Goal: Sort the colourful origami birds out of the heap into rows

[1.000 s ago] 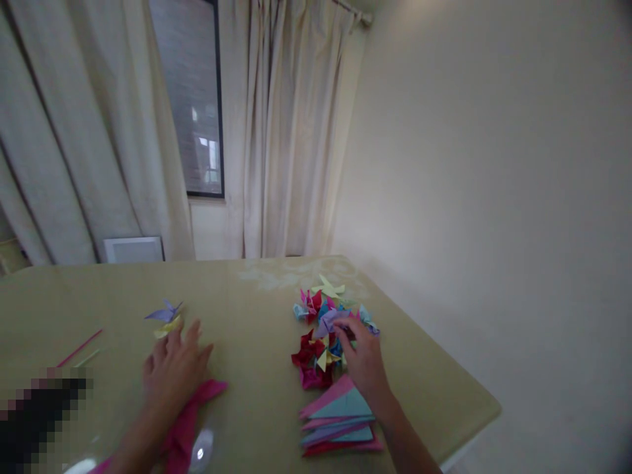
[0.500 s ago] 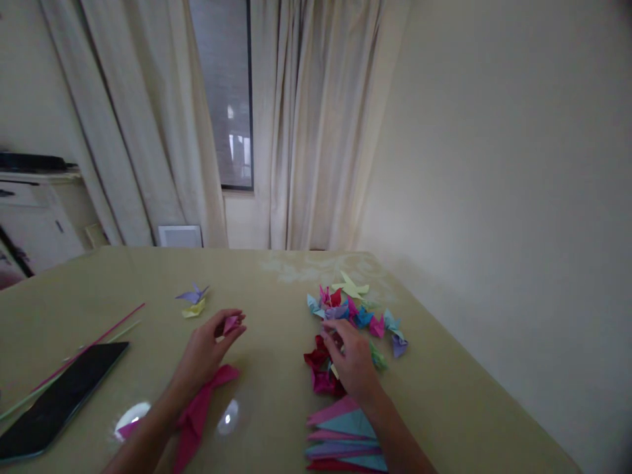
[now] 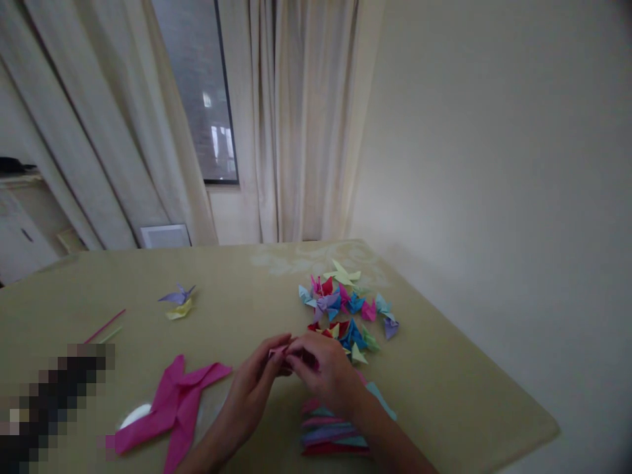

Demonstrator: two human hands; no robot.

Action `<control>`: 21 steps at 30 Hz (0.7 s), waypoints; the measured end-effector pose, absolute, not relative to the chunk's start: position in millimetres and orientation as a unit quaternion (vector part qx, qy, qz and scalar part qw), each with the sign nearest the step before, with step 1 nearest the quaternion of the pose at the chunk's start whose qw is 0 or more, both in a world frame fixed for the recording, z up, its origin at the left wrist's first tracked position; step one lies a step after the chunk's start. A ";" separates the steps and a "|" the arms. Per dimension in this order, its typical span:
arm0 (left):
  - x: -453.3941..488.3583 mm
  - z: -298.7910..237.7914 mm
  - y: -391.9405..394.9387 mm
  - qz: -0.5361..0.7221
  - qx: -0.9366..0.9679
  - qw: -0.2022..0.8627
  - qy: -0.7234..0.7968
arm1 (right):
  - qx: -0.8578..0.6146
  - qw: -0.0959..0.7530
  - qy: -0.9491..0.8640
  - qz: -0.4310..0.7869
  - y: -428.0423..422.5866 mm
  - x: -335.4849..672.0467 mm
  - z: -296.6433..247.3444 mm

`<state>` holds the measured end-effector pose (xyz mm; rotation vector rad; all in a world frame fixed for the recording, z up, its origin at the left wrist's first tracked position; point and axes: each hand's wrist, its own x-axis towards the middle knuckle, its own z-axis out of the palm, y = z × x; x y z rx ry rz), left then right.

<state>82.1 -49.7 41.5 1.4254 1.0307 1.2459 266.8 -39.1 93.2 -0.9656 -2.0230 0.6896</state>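
My left hand (image 3: 257,378) and my right hand (image 3: 320,372) meet above the table, fingertips pinched together on a small pink folded paper piece (image 3: 284,351). Just beyond them lies a heap of small folded paper shapes (image 3: 345,309) in red, blue, purple, pink and yellow-green. Under my right wrist sits a stack of folded coloured paper sheets (image 3: 336,431). A large pink folded paper (image 3: 172,401) lies to the left of my left forearm.
The olive table (image 3: 237,309) runs to a right edge near the wall. A purple and a yellow paper shape (image 3: 176,301) lie at the left, beside thin pink and green sticks (image 3: 103,327). A blurred-out dark object (image 3: 49,401) sits at the near left. Curtains and a window stand behind.
My left hand carried the small pink piece rightward to the middle. My right hand left the heap and joined it. The large pink paper now lies uncovered.
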 end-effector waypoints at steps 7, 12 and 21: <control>79.6 46.1 -49.7 0.519 0.584 0.466 0.417 | -0.357 0.396 -0.805 0.260 -40.3 261.0 89.4; 73.5 47.6 -46.6 0.504 0.601 0.481 0.393 | -0.378 0.413 -0.787 0.260 -39.1 257.5 83.4; 77.6 58.8 -48.6 0.489 0.594 0.507 0.389 | -0.380 0.455 -0.777 0.212 -35.3 256.0 78.3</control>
